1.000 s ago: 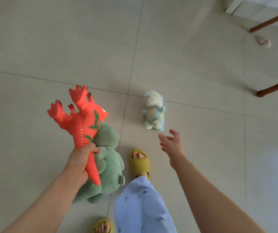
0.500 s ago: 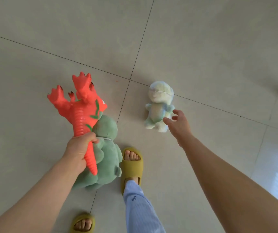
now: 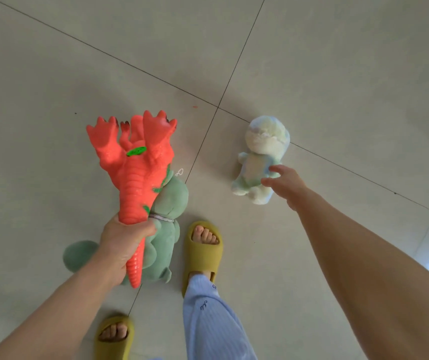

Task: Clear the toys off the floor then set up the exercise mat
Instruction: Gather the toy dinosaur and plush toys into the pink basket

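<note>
- Grey-beige tiled floor [image 3: 338, 74], glossy, crossed by dark grout lines meeting above the toys; bright window glare at the right edge.
- Bare right forearm slanting in from the lower right corner toward the pale toy.
- Bare left forearm rising from the lower left corner, wrist bent up toward the centre.
- Light blue striped trouser leg [image 3: 208, 326] at bottom centre, printed with small dark motifs.
- Orange rubber dinosaur [image 3: 134, 172], held upside down by its tail, feet and claws pointing away, a green round patch on the belly, tail tip sticking out below the fist.
- Green plush dinosaur [image 3: 168, 222], pressed against the orange one on its right side, body hanging behind the left hand, one rounded green part showing left of the wrist.
- Pastel plush doll [image 3: 257, 157], white tinged with green and blue, lying on its back on the floor, right of the grout crossing, head pointing away, well apart from the two held toys.
- Yellow slipper [image 3: 204, 253] on the forward foot, toes showing, just right of the green plush; second yellow slipper [image 3: 114, 336] at the bottom edge.
- Left hand [image 3: 123, 242], fingers curled tight round the orange tail, green plush caught in the same clasp.
- Right hand [image 3: 283, 184], spread and relaxed, holding nothing, fingertips overlapping the doll's arm and flank; contact impossible to confirm.
</note>
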{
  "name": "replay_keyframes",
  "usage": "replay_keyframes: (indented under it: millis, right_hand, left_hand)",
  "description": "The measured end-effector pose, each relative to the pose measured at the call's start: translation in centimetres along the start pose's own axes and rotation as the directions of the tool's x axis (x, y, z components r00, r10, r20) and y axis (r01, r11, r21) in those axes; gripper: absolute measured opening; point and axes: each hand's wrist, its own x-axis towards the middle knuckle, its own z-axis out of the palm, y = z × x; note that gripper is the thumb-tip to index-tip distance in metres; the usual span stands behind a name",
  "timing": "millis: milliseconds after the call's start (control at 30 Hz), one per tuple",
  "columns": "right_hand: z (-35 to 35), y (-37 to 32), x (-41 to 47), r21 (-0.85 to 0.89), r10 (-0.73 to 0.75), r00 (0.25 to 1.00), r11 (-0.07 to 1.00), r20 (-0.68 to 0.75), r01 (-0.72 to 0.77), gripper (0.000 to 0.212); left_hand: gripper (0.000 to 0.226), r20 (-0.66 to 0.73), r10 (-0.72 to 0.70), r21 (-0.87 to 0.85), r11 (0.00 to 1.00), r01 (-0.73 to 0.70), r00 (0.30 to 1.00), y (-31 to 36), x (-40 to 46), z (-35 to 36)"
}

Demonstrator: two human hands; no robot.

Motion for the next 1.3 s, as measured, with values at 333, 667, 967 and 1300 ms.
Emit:
replay_keyframes:
  millis: [333, 667, 967, 1300]
  right_hand:
    - [1.4, 0.0, -3.1, -0.190, -0.097, 0.944, 0.981, -0.316, 0.037, 0.029]
    - [2.9, 0.2, -3.0, -0.279, 0.015, 0.996, 0.960, 0.089, 0.010, 0.059]
    - [6.5, 2.8, -1.9, -0.058, 0.130, 0.956, 0.991, 0.264, -0.119, 0.073]
    - [5.1, 1.1, -4.8, 0.068, -0.035, 0.947, 0.996, -0.319, 0.059, 0.025]
  left_hand:
    - [0.026, 0.000, -0.004, -0.031, 1.000, 0.004, 1.000, 1.6, -0.7, -1.6]
    - [0.017, -0.131, 0.078, -0.116, 0.989, -0.093, 0.988, 0.0, -0.6, -3.1]
    - [0.020, -0.113, 0.098, -0.091, 0.990, -0.109, 0.989, -1.7, 0.8, -1.5]
    - [0.018, -0.141, 0.090, -0.110, 0.988, -0.106, 0.986, -1.9, -1.0, -3.3]
